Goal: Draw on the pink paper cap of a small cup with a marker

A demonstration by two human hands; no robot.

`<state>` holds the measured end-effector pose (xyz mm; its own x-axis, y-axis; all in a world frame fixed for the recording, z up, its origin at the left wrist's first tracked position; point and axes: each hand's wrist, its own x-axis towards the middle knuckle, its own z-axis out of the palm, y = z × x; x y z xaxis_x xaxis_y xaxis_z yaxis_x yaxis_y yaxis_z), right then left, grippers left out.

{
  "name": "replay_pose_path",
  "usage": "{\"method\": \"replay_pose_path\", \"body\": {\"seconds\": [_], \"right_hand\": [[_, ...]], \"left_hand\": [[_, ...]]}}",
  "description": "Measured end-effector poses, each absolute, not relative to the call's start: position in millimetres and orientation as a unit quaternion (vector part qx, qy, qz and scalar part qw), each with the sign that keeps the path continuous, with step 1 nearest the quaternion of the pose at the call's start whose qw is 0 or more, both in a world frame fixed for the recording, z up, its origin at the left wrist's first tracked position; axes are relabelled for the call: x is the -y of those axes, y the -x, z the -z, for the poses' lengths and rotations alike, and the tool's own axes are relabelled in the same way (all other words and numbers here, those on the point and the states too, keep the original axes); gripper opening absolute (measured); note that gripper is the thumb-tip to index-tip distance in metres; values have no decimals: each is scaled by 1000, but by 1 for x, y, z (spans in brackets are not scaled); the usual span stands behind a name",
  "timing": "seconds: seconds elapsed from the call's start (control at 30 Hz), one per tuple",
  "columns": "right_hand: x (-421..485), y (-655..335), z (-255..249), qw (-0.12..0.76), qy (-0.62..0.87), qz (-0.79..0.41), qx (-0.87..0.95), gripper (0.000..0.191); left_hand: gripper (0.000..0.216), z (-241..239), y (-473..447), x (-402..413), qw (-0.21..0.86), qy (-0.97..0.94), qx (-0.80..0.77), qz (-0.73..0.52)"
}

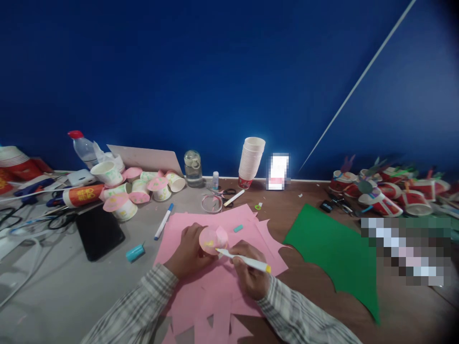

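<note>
Beyond pink paper (201, 294): nested cups (250, 160), part-filled jar (193, 174); above it: left hand (189, 251) grips pink disc (207, 240); right hand (251, 272) pinches marker (245, 260) aslant, tip discward

Marker (247, 261) in right hand (251, 277), at pink disc (208, 237) in left hand (191, 253)

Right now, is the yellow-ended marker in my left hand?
No, the yellow-ended marker is in your right hand, while your left hand holds the pink paper disc.
</note>
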<state>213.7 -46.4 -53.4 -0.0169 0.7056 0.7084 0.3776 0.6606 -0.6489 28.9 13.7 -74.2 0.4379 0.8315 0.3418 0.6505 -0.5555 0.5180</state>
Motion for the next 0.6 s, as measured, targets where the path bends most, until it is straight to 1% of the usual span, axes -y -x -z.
{"method": "replay_pose_path", "body": {"seconds": [0.1, 0.27, 0.6], "right_hand": [[47, -214, 53, 583, 388, -138, 700, 15], [47, -215, 54, 582, 392, -139, 699, 15], [46, -216, 57, 582, 391, -152, 697, 15]], "left_hand": [[51, 74, -29, -13, 160, -829, -449, -291], [48, 74, -29, -14, 162, -830, -450, -289], [52, 74, -29, -14, 168, -829, -451, -286]]}}
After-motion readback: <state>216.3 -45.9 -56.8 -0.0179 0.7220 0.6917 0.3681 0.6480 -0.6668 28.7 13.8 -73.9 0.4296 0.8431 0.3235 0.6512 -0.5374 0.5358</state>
